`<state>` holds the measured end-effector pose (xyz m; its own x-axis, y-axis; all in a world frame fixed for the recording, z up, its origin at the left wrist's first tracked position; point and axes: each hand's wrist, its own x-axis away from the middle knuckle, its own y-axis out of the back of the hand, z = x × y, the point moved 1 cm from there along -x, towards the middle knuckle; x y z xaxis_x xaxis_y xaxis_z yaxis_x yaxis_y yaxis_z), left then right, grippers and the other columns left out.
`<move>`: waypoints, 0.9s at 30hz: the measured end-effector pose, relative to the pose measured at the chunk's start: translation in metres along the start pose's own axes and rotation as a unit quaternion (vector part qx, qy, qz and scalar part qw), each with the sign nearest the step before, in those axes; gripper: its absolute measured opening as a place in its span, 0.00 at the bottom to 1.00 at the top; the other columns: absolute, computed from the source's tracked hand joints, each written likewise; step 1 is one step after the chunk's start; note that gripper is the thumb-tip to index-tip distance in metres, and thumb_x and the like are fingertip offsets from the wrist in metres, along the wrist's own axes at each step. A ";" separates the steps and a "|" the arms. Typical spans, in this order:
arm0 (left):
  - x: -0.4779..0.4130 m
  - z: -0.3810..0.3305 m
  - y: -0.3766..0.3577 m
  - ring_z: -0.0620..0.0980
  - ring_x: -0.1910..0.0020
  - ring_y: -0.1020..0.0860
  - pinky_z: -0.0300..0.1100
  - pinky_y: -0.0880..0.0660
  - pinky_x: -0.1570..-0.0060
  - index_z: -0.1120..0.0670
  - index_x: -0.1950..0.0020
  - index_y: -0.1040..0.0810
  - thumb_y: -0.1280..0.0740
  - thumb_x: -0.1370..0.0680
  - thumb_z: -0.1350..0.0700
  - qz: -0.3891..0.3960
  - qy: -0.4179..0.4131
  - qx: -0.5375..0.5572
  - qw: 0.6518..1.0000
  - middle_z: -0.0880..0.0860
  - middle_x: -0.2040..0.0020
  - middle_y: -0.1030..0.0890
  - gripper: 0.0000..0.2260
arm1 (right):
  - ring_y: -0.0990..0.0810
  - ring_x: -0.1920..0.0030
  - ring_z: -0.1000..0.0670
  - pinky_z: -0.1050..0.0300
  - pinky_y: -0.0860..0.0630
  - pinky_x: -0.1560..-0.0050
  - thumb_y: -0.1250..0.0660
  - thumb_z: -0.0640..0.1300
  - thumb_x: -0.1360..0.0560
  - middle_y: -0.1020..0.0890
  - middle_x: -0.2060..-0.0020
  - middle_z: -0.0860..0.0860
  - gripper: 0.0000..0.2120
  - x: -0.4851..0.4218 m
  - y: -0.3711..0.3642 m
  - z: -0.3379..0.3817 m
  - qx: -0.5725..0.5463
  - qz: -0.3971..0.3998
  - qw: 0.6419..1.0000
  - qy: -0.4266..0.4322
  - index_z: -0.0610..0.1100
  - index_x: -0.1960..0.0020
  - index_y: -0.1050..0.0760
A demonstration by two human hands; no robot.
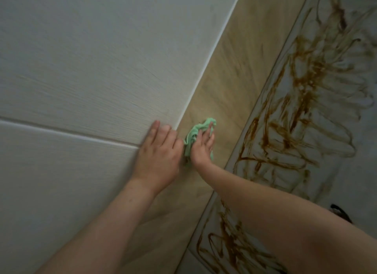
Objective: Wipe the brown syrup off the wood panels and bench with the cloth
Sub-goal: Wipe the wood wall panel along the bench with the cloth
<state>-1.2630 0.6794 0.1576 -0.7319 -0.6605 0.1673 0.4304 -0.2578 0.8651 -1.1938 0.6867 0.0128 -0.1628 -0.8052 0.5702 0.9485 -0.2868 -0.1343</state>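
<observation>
Head view, from the left: pale white wood-grain panels point(81, 69) fill most of the frame. A narrow seam point(61, 131) divides the upper panel from the lower one. No brown streaks show on these panels, only a faint smudge near their right edge.

The left hand point(161, 151) lies flat on the upper panel, just above the seam and right at the panel's edge. Its fingers point(155, 128) are stretched out and relaxed, grasping nothing.

Just beside it is the crumpled mint-green cloth point(195, 129). It sits bunched on the tan wood-grain strip point(234, 69) that runs diagonally between the white panels and the stained surface. The right hand point(204, 145) presses down on the cloth with its fingers extended over the folds rather than curled round them. Green fabric shows above the fingertips and along both sides of the palm. The two hands are almost touching. Around the cloth the tan strip carries only faint dull marks.

Further right lies a pale grey surface point(357, 181), covered in looping scribbles of brown syrup point(302, 85). The streaks run from the top right corner down past the right forearm to the bottom edge. Whether this surface is the bench cannot be told.

A small black object point(340, 212) lies at the far right, partly hidden by the arm.
</observation>
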 end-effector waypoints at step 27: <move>-0.111 -0.011 -0.059 0.72 0.20 0.61 0.64 0.61 0.21 0.57 0.16 0.50 0.49 0.20 0.42 0.016 -0.027 -0.126 0.992 0.73 0.21 0.62 0.36 | 0.44 0.18 0.43 0.38 0.50 0.19 0.59 0.66 0.19 0.44 0.17 0.49 0.35 -0.254 0.074 -0.115 -0.205 -0.176 0.948 -0.168 0.53 0.15 0.49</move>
<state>-1.2010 0.7602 0.0825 -0.7405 -0.6338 0.2233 0.5666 -0.4102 0.7146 -1.1130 0.8103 -0.2350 -0.2889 -0.4318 0.8545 0.6554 -0.7398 -0.1522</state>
